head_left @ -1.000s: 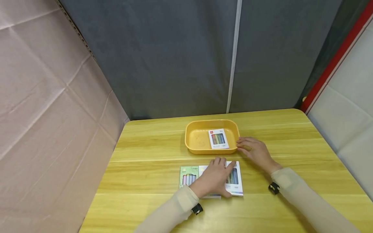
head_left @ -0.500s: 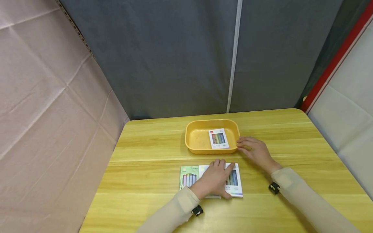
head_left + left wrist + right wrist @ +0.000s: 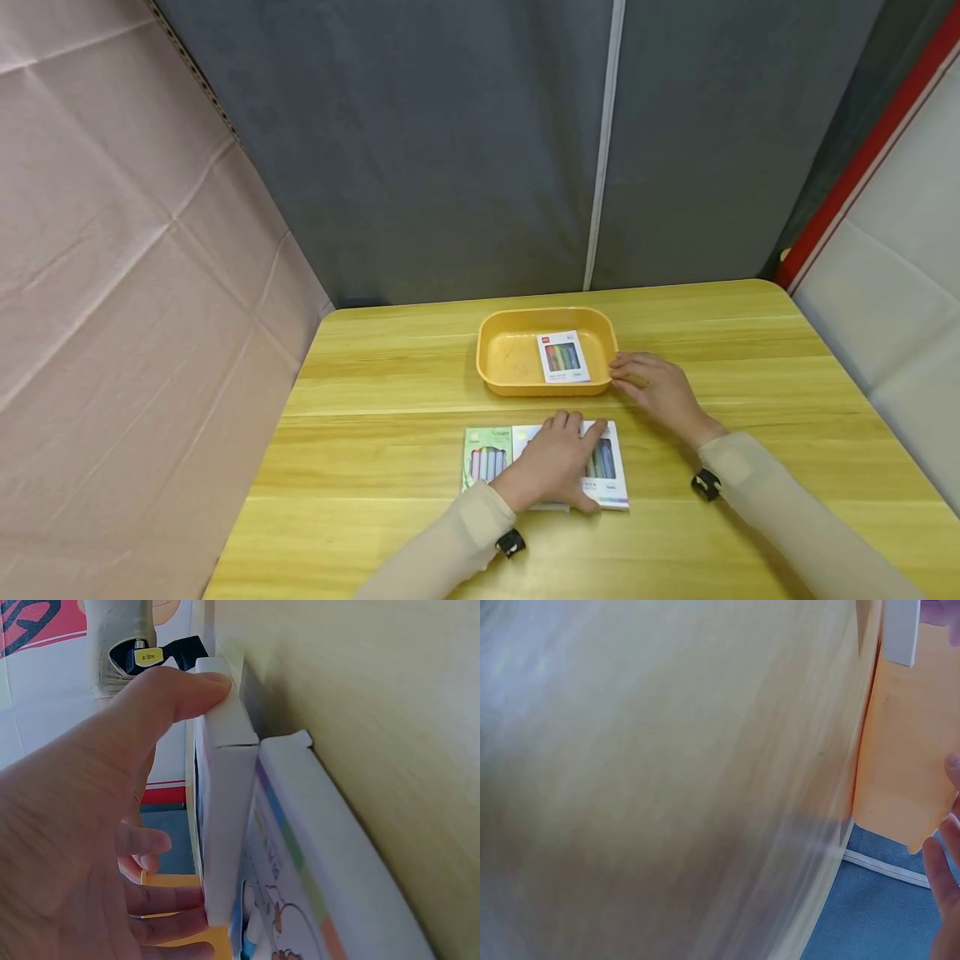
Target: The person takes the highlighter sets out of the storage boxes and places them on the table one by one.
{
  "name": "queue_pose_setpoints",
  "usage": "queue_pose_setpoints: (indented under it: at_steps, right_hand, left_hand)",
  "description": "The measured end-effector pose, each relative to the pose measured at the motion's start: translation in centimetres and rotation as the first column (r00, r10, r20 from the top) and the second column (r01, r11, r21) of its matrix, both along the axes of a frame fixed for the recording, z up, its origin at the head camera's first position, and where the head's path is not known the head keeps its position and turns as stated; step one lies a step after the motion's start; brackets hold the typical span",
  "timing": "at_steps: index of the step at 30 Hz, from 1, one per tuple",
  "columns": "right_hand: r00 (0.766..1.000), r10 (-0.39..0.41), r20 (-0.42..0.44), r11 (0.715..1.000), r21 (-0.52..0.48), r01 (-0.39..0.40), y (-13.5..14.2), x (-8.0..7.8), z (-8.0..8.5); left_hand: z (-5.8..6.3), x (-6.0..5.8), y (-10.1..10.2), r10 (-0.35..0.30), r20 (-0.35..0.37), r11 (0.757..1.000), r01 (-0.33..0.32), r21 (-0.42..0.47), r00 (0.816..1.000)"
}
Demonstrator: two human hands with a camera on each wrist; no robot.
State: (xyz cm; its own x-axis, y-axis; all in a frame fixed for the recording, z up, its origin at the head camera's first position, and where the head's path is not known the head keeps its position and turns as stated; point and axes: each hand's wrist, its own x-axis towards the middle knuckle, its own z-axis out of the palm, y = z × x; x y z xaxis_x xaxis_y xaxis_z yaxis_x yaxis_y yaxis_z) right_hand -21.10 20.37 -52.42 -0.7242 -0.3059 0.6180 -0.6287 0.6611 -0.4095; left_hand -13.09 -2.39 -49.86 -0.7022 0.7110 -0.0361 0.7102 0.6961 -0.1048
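My left hand grips a white crayon box by its edges, thumb at the near edge and fingers at the far one. In the left wrist view the thumb presses the end of this white box, which stands a little proud of a second pale box beside it. At the row's left lies a green crayon box, partly behind my wrist. My right hand pinches the right front corner of a yellow plastic basket. In the right wrist view its fingers are at the basket's corner.
A smaller white crayon box lies inside the basket, towards its right side. The wooden table ends at a dark grey curtain. Pale cloth walls stand on both sides.
My left hand and the white crayon box have shifted very slightly towards me. The right hand and the basket stay where they were.
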Motion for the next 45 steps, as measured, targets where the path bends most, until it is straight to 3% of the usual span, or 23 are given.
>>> queue_pose_setpoints:
  at_steps: [11,45]
  right_hand:
    - [1.0,0.006,-0.011,1.0,-0.007,-0.006,0.0,0.0,-0.2]
    - [1.0,-0.001,0.0,1.0,0.0,0.001,0.1,-0.2,-0.3]
  left_hand:
    - [-0.7,-0.1,0.1,0.02,0.031,1.0,-0.02,-0.007,0.999]
    - [-1.7,0.3,-0.2,0.036,0.009,0.999,-0.036,-0.006,0.999]
